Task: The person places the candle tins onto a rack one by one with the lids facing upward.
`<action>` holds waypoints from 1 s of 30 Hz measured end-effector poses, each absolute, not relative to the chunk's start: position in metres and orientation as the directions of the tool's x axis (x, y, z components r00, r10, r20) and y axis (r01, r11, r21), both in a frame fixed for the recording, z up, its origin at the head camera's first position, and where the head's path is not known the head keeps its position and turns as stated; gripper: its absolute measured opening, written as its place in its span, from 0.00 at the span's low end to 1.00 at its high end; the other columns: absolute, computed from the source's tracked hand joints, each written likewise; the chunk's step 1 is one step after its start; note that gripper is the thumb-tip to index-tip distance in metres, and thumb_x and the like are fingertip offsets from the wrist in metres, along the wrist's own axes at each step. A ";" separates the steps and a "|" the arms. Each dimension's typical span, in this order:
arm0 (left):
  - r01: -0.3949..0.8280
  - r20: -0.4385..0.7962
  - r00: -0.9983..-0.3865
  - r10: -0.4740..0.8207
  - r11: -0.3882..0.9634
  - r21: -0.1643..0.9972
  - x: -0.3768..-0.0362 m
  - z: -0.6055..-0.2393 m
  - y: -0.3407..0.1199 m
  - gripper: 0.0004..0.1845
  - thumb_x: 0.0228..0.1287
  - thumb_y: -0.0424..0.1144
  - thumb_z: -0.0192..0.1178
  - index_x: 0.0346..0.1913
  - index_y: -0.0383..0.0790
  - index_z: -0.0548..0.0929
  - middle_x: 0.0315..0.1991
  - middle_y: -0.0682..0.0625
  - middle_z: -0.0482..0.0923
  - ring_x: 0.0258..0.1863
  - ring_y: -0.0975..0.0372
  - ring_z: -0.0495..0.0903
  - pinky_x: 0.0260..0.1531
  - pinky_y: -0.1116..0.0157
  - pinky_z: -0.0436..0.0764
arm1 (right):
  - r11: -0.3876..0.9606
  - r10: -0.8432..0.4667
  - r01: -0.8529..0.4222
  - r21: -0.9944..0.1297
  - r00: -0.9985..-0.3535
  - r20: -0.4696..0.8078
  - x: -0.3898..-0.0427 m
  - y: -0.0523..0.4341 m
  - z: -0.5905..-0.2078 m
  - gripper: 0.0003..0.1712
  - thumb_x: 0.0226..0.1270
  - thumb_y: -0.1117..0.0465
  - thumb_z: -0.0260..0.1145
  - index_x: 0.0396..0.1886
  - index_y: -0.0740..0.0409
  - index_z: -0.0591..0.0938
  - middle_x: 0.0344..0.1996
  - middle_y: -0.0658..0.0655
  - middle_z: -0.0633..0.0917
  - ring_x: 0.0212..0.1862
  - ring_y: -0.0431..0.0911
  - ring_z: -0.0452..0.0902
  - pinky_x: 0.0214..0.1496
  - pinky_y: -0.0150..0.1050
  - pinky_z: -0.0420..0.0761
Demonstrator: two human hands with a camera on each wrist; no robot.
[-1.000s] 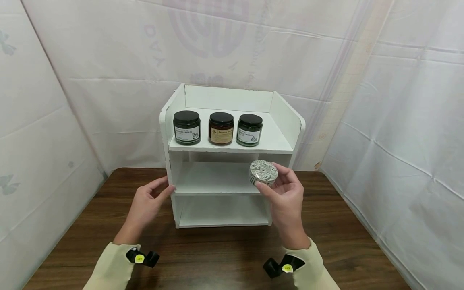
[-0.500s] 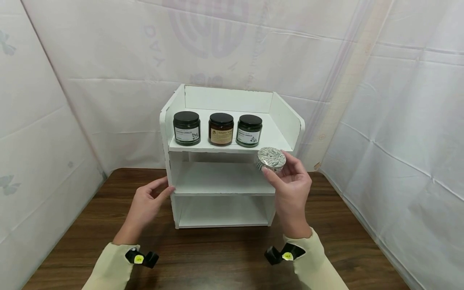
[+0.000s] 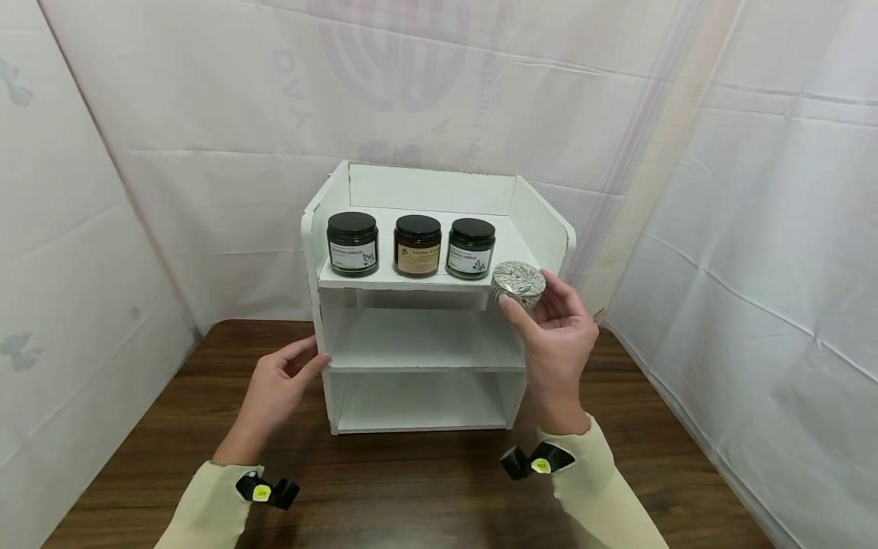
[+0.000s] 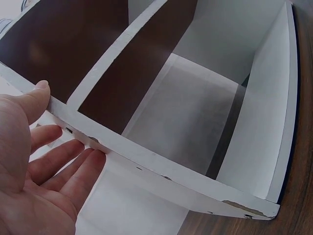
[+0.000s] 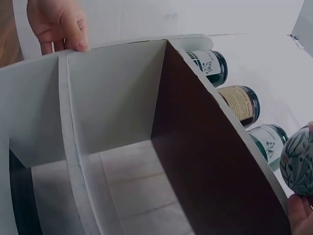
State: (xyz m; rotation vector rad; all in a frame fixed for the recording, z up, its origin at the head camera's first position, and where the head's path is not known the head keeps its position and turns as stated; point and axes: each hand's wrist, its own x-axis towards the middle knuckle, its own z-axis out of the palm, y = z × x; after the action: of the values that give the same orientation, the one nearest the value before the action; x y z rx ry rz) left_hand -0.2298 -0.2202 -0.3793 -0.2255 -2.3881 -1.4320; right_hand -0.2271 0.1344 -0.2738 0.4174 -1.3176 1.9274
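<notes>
A white three-tier shelf (image 3: 343, 179) stands on the brown table (image 3: 384, 488). Three dark candle jars (image 3: 418, 245) with black lids line its top tier; the right wrist view shows the jars (image 5: 239, 103) from the side. My right hand (image 3: 555, 339) holds a small round tin (image 3: 518, 280) with a leaf-patterned lid at the top tier's front right edge, next to the rightmost jar. The right wrist view catches the tin (image 5: 299, 161) at its right edge. My left hand (image 3: 277, 385) rests with straight fingers (image 4: 73, 161) against the shelf's left side panel (image 4: 146, 161), thumb on its front edge.
White sheeting (image 3: 754, 229) walls in the table on three sides. The middle tier (image 3: 418, 339) and bottom tier (image 3: 418, 400) of the shelf hold nothing. Bare tabletop lies in front of the shelf and to both sides.
My right hand has lifted the patterned tin up and to the right, from in front of the middle tier to the top tier's front edge. The left hand has stayed on the shelf's side.
</notes>
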 end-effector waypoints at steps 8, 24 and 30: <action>0.304 0.368 -0.929 -0.043 0.478 0.824 -0.230 -0.379 -0.219 0.30 0.74 0.54 0.61 0.69 0.38 0.77 0.65 0.39 0.80 0.58 0.55 0.82 0.44 0.81 0.78 | -0.011 0.424 -0.733 -0.680 -0.619 0.661 -0.227 0.139 -0.269 0.34 0.47 0.71 0.84 0.57 0.67 0.83 0.50 0.57 0.87 0.53 0.48 0.84 0.59 0.34 0.83; 0.299 0.359 -0.932 -0.037 0.479 0.826 -0.230 -0.382 -0.221 0.31 0.74 0.54 0.61 0.70 0.38 0.77 0.65 0.40 0.80 0.50 0.80 0.77 0.45 0.81 0.78 | 0.349 0.316 -0.613 -0.709 -0.635 0.705 -0.226 0.148 -0.251 0.34 0.54 0.57 0.83 0.60 0.64 0.83 0.50 0.59 0.87 0.47 0.45 0.83 0.54 0.29 0.82; 0.317 0.377 -0.925 -0.035 0.471 0.823 -0.230 -0.382 -0.220 0.30 0.74 0.53 0.61 0.69 0.37 0.77 0.65 0.39 0.80 0.49 0.80 0.77 0.44 0.81 0.78 | 0.382 0.305 -0.614 -0.691 -0.622 0.721 -0.225 0.148 -0.249 0.32 0.55 0.59 0.83 0.58 0.66 0.84 0.50 0.61 0.88 0.47 0.49 0.85 0.53 0.32 0.83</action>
State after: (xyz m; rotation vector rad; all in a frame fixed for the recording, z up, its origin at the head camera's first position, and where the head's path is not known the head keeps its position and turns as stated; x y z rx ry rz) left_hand -0.2304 -0.2204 -0.3820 -0.2384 -2.3817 -1.4379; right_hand -0.2251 0.1482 -0.2494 0.2696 -1.7951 1.3663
